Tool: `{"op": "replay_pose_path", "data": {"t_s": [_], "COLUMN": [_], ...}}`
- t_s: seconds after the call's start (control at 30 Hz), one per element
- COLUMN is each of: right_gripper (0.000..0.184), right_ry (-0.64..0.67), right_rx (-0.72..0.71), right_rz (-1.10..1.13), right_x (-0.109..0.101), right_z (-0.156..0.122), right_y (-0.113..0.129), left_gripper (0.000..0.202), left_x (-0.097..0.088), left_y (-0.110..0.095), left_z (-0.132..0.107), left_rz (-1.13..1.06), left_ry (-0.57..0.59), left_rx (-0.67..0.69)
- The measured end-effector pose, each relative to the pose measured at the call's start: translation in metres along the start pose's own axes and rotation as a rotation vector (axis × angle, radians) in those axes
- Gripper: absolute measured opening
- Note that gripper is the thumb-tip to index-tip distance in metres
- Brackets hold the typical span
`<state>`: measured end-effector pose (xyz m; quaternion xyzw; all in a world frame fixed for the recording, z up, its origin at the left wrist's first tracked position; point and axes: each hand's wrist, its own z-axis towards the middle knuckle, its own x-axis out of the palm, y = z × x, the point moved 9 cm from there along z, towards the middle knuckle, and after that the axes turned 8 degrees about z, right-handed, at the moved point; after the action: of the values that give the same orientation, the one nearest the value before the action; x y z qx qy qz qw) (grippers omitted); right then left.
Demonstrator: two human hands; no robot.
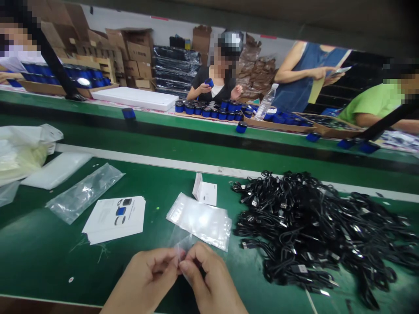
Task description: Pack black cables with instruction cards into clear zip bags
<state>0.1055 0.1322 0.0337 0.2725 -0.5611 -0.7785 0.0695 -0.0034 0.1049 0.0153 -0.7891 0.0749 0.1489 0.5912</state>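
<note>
My left hand (145, 279) and my right hand (211, 281) meet at the bottom centre, fingers pinched together on the edge of a small clear plastic bag (182, 245). Just beyond them lies a stack of clear zip bags (200, 220) on the green table (42, 248). A folded white leaflet (205, 191) stands behind the stack. To the left sits a pile of printed manuals (115, 218). A big heap of coiled black USB cables (321, 231) fills the right side.
More clear bags (83, 192) and white plastic wrapping (22, 152) lie at the left. Across the green conveyor (196, 144), other people sit by trays of blue cylindrical speakers (209, 110). A water bottle (266, 104) and cardboard boxes (137, 52) stand behind.
</note>
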Motion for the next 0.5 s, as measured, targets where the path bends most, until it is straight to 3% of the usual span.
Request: {"op": "replay_pose_path", "data": {"t_s": [0.07, 0.2, 0.37, 0.5], "right_gripper": [0.015, 0.014, 0.015, 0.015], "right_ry": [-0.028, -0.083, -0.08, -0.115], "right_rx": [-0.085, -0.217, -0.192, -0.178], "right_rz": [-0.078, -0.192, -0.183, -0.252], "right_x": [0.0, 0.003, 0.006, 0.004], "right_z": [-0.001, -0.003, -0.005, -0.009], "right_y": [0.007, 0.015, 0.008, 0.009], "left_gripper": [0.021, 0.031, 0.025, 0.023], "left_x": [-0.002, -0.002, -0.003, 0.0], "left_y": [0.004, 0.012, 0.009, -0.001], "left_z": [0.0, -0.001, -0.004, -0.004], "left_rz": [-0.016, -0.014, 0.069, 0.298], "left_ry": [-0.042, -0.103, -0.146, -0.077], "left_rx": [0.007, 0.007, 0.067, 0.167]}}
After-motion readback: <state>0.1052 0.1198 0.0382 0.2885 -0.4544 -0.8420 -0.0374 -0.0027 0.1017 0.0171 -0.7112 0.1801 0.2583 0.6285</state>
